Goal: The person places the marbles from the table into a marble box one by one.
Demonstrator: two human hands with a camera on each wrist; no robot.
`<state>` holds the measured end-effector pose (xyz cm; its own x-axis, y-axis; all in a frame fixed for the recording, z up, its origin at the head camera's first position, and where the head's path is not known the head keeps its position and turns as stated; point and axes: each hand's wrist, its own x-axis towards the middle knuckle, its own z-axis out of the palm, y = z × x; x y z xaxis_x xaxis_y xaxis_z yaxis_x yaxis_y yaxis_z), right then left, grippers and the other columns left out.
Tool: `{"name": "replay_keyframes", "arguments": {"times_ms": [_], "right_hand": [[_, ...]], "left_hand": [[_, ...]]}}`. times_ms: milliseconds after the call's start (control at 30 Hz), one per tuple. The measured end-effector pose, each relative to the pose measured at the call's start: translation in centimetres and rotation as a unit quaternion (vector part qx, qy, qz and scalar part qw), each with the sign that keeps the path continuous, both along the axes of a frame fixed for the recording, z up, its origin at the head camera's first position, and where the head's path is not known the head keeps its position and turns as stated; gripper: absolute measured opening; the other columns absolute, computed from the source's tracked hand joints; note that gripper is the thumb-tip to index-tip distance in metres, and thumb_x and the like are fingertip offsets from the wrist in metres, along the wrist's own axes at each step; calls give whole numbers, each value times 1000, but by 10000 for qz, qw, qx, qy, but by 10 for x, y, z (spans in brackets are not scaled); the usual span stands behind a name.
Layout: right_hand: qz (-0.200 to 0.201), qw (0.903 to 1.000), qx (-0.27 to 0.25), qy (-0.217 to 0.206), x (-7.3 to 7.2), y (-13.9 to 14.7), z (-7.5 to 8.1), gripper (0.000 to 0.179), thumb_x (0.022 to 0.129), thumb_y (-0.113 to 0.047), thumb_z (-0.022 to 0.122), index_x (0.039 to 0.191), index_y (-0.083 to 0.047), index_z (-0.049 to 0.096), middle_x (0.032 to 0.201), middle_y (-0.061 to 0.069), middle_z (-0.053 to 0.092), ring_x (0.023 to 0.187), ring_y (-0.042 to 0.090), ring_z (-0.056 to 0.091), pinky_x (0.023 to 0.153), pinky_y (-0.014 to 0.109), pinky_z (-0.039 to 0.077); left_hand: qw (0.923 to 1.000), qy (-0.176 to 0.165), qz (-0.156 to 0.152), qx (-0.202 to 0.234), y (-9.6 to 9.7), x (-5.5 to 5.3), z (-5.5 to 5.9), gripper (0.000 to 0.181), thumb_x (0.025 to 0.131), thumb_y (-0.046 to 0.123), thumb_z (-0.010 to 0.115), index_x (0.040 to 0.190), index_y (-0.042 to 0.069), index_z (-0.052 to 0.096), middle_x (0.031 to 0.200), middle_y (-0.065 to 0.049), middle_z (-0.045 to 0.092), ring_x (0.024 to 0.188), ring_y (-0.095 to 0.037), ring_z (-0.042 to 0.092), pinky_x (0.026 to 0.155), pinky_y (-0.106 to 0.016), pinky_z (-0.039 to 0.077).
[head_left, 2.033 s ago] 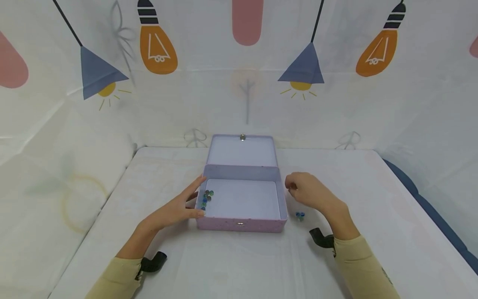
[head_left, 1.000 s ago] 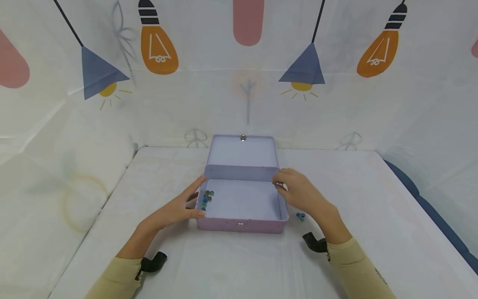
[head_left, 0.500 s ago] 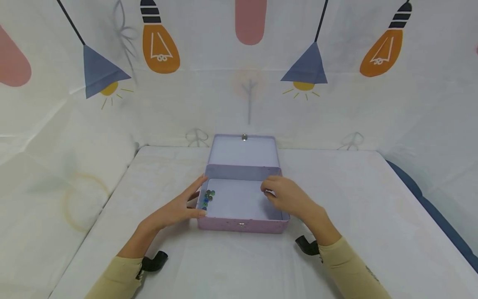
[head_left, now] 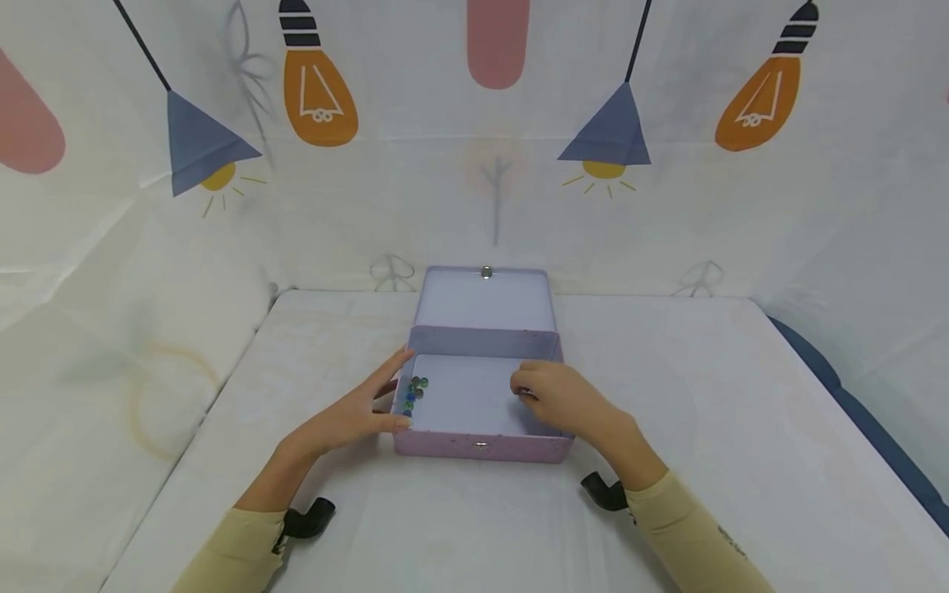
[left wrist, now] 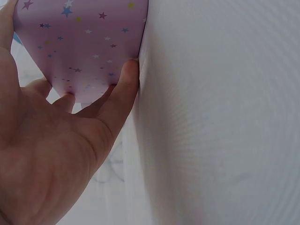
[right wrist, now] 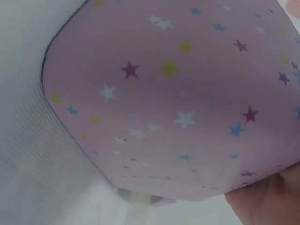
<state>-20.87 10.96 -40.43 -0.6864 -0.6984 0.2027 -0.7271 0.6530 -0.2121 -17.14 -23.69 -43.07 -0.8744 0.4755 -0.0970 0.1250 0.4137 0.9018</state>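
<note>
Box [head_left: 445, 446] is sitting at twelve o'clock — left hand [head_left: 351, 418] is resting spread on its nine-o'clock side, marbles [head_left: 411, 397] lying inside; right hand [head_left: 561, 398] is hovering curled toward three — whether holding anything, can't tell.

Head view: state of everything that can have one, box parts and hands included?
Box: open, flat on the table.
Lid: swung up at the back.
Clasp: undone, its upper half up on the lid.
Marbles: loosely clustered inside the box, along its left side.
Left hand: spread against the box's left side.
Right hand: over the box interior, fingers curled, pinching a small item, unidentifiable.
</note>
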Motion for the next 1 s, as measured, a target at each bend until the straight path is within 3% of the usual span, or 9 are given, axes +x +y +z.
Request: {"name": "replay_keyframes", "arguments": {"times_ms": [600,1000], "right_hand": [[-226,9981,513,271,2,-5,-4,7,85,-4,73,85,-11,73,81,-2,69,70,10,60,66,27,51],[-263,9976,582,277,3,-5,-2,7,83,-5,76,85,-11,72,80,-2,69,69,10,60,73,34,52]], "left_hand": [[10000,-88,45,4,2,1,1,98,89,28,72,159,39,5,167,12,-8,152,-45,13,110,-72,28],[9999,-109,32,34,2,1,2,99,89,32,73,159,40,5,167,12,-8,152,-45,13,110,-72,27]]}}
